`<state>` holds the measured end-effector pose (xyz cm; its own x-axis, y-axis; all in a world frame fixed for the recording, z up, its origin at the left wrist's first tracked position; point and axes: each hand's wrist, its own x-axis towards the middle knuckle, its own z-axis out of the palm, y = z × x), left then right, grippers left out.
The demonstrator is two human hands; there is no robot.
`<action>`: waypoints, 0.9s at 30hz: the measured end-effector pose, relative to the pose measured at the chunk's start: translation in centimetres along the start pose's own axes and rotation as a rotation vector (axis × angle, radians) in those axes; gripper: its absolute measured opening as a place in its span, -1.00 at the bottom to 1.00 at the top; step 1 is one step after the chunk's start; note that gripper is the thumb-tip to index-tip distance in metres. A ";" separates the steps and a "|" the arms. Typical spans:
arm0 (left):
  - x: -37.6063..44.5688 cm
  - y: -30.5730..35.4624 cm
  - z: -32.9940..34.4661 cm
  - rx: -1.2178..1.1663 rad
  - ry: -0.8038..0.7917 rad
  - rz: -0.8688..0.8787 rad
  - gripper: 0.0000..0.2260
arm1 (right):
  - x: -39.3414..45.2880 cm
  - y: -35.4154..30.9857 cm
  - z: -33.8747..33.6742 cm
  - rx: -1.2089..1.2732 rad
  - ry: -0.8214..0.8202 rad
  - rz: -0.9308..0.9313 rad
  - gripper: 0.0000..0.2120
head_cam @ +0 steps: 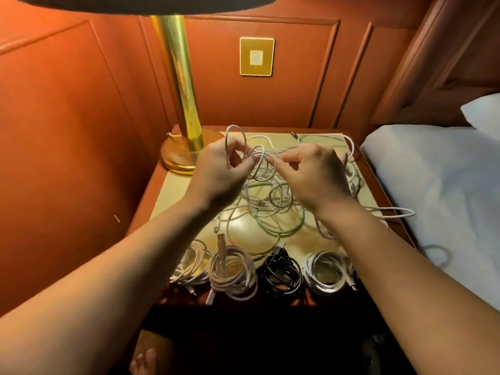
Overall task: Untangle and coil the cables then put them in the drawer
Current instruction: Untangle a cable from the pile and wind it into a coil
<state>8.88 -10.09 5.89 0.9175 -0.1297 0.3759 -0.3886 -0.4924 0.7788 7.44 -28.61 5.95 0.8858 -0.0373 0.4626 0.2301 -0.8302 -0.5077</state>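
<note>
Both hands pinch one white cable above the tangle on the nightstand: left hand holds its loops, right hand pinches the strand running rightward between them

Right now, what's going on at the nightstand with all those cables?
A person is working over the nightstand, both hands raised above a tangled pile of cables. The left hand holds loops of a white cable, and the right hand pinches a strand next to it. Four coiled cables already sit along the front edge, three light and one black coil. No open drawer is in view.
</note>
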 end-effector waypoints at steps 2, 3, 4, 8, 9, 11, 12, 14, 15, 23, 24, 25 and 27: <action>0.1 0.4 0.7 -0.284 0.020 -0.216 -0.85 | -0.2 -0.3 0.3 -0.027 0.015 -0.060 -0.71; 0.2 0.5 0.9 -0.443 0.009 -0.298 -0.81 | -0.4 -0.5 0.4 -0.056 0.003 -0.082 -0.71; 0.4 0.7 0.9 -0.544 -0.014 -0.346 -0.79 | -0.5 -0.5 0.6 -0.083 -0.012 -0.097 -0.72; 0.3 1.3 0.8 -0.515 -0.125 -0.396 -0.84 | -0.9 -0.6 1.0 -0.100 0.020 -0.157 -0.75; 0.3 1.1 0.7 -0.507 -0.159 -0.426 -0.81 | -1.0 -0.5 1.0 -0.098 0.027 -0.166 -0.75; 0.4 0.6 0.5 -0.534 -0.227 -0.470 -0.79 | -1.0 -0.4 1.0 -0.081 0.007 -0.179 -0.73; 0.5 0.6 0.3 -0.551 -0.253 -0.470 -0.80 | -1.0 -0.4 0.9 -0.066 -0.013 -0.181 -0.72; 0.7 1.1 -0.1 -0.589 -0.249 -0.439 -0.82 | -1.1 -0.5 0.8 -0.052 -0.055 -0.165 -0.69; 0.9 1.3 -0.2 -0.620 -0.212 -0.429 -0.82 | -1.1 -0.6 0.7 -0.062 -0.077 -0.137 -0.67; 3.9 0.1 -5.0 -1.047 0.259 -0.456 -0.83 | -0.3 0.8 -0.4 -0.350 -0.249 0.201 -0.90; 4.0 0.0 -6.0 -1.099 0.282 -0.421 -0.83 | -0.4 1.0 -0.4 -0.364 -0.266 0.228 -0.91; 3.9 -0.2 -6.8 -1.101 0.282 -0.378 -0.82 | -0.4 1.2 -0.4 -0.359 -0.270 0.234 -0.90; 3.5 -0.5 -7.7 -0.967 0.202 -0.324 -0.86 | -0.4 1.2 -0.5 -0.274 -0.250 0.195 -0.89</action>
<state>11.62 -3.66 10.67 0.9935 0.0764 0.0849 -0.1098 0.4340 0.8942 7.20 -29.83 5.51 0.9804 -0.1008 0.1693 -0.0376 -0.9393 -0.3411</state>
